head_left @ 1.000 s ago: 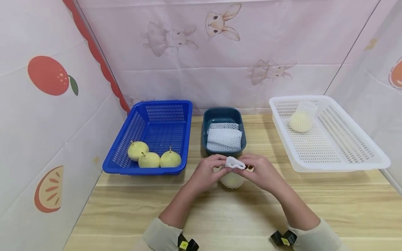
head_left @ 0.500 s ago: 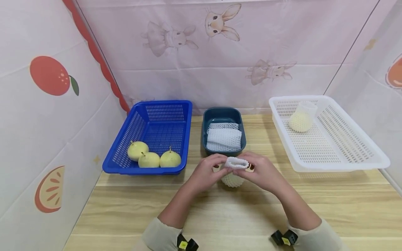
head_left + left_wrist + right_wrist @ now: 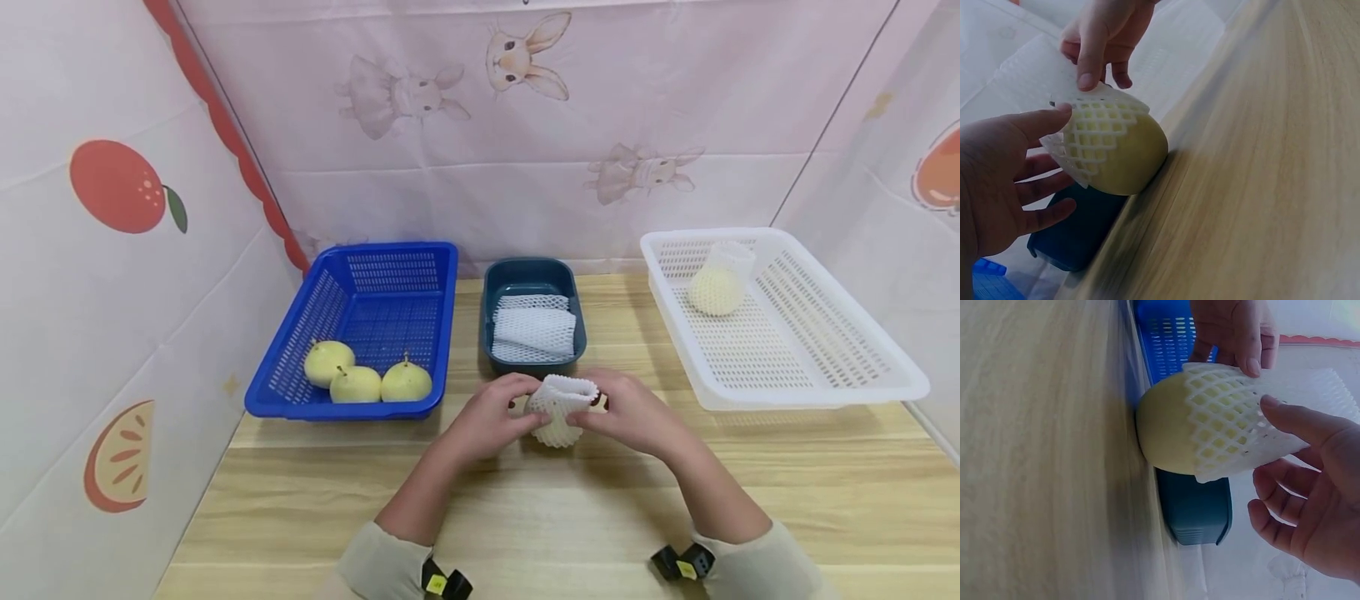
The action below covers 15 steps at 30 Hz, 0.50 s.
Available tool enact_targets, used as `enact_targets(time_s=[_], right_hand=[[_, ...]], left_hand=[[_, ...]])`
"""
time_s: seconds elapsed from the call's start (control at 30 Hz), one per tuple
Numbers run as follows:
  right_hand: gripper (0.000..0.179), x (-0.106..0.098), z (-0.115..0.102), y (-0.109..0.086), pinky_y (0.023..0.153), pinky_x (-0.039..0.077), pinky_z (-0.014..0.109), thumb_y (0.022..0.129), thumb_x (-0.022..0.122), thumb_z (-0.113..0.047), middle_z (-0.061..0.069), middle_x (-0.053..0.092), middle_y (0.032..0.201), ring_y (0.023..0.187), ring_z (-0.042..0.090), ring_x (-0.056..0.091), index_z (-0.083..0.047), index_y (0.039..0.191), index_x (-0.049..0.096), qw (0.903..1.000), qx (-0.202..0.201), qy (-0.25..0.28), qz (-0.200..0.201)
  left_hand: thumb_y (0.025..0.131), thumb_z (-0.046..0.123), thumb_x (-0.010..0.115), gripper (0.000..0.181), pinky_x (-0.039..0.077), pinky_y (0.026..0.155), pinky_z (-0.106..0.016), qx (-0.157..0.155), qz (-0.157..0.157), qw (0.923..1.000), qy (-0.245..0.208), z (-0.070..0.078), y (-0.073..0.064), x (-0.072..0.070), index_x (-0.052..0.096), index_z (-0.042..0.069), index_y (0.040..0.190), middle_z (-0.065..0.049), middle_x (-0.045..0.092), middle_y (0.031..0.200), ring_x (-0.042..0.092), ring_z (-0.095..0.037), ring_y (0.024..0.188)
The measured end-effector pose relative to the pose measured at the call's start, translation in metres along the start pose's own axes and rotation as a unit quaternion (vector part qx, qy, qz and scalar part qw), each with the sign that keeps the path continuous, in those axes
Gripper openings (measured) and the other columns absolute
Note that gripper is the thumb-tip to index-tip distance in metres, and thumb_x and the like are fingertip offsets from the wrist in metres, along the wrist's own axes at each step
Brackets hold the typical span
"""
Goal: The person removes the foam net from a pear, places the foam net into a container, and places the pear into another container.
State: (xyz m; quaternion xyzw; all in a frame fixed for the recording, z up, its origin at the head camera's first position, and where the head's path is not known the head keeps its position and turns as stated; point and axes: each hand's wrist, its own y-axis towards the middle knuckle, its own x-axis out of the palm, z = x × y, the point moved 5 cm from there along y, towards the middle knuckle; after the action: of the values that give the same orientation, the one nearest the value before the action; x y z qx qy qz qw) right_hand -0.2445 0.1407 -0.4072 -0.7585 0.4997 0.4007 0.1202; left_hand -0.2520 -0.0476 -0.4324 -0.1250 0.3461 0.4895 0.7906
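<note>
A pale yellow pear (image 3: 1138, 159) stands on the wooden table in front of me, its lower part bare. Over its upper part sits a white foam net sleeve (image 3: 557, 410), whose open end rises above the fruit. My left hand (image 3: 491, 418) holds the net from the left, thumb at the near side and fingers beyond it. From the right, my right hand (image 3: 628, 415) grips the net the same way. In the right wrist view the net's lower edge (image 3: 1200, 434) circles the pear around its middle. The pear's stem is hidden inside the net.
A blue basket (image 3: 450, 317) with several bare pears (image 3: 356, 384) stands at left. Behind my hands, a dark green tray (image 3: 532, 268) holds folded foam nets (image 3: 536, 327). At right, a white basket (image 3: 810, 333) contains a net-covered pear (image 3: 717, 287).
The net's open end has widened from a flattened slit into a rounder opening. My thumbs have moved apart and lower down the net, so more of its near side shows.
</note>
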Motion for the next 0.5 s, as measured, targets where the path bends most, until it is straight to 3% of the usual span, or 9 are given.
enact_targets(time_s=[0.3, 0.5], right_hand=[[0.016, -0.001, -0.005, 0.001, 0.065, 0.052, 0.028, 0.082, 0.079, -0.019, -0.006, 0.068, 0.089, 0.075, 0.009, 0.058, -0.016, 0.097, 0.072, 0.9992, -0.009, -0.004, 0.038], [0.018, -0.005, -0.008, 0.001, 0.068, 0.055, 0.034, 0.083, 0.08, -0.021, -0.003, 0.07, 0.094, 0.081, 0.012, 0.061, -0.015, 0.098, 0.072, 0.9979, -0.009, 0.02, 0.061]], left_hand=[[0.091, 0.03, 0.071, 0.027, 0.057, 0.084, -0.036, 0.036, 0.034, 0.9987, 0.005, 0.006, 0.002, 0.001, 0.073, 0.017, 0.114, 0.003, 0.067, 0.116, 0.061, -0.011, 0.106], [0.092, 0.027, 0.07, 0.024, 0.056, 0.072, -0.03, 0.06, 0.068, 0.9958, -0.016, 0.013, 0.004, -0.001, 0.074, 0.015, 0.113, 0.002, 0.069, 0.112, 0.062, -0.01, 0.098]])
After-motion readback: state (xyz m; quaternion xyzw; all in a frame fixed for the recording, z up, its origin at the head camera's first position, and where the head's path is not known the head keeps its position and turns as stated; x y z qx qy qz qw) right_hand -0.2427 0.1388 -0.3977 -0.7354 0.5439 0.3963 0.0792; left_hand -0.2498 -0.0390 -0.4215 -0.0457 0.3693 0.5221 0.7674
